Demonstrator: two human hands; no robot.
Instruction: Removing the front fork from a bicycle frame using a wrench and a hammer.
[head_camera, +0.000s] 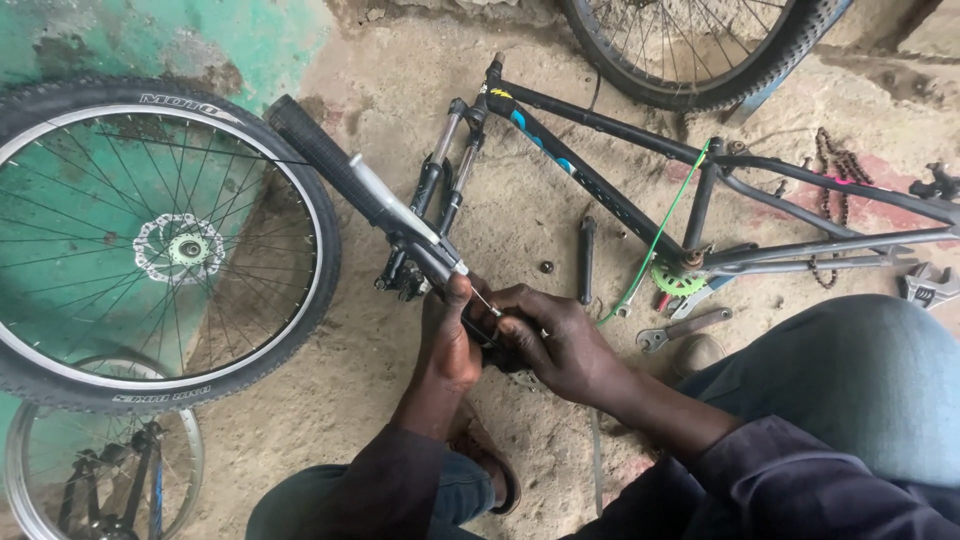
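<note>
I hold a bicycle handlebar (330, 160) with a black rubber grip and a silver brake lever (392, 203); it slants up to the left from my hands. My left hand (450, 340) is closed around the bar's lower end by the lever clamp. My right hand (550, 335) grips the dark part beside it, and its fingers pinch a thin steel cable (483, 297) that comes out of the lever. What lies under my palms is hidden.
A black bicycle frame (620, 185) with its fork lies on the dirt floor ahead, with a green chainring (678, 280) and a green cable. A wheel (150, 240) stands at left, another rim at lower left, a tyre at top. Wrenches (690, 325) and a chain (835, 165) lie at right.
</note>
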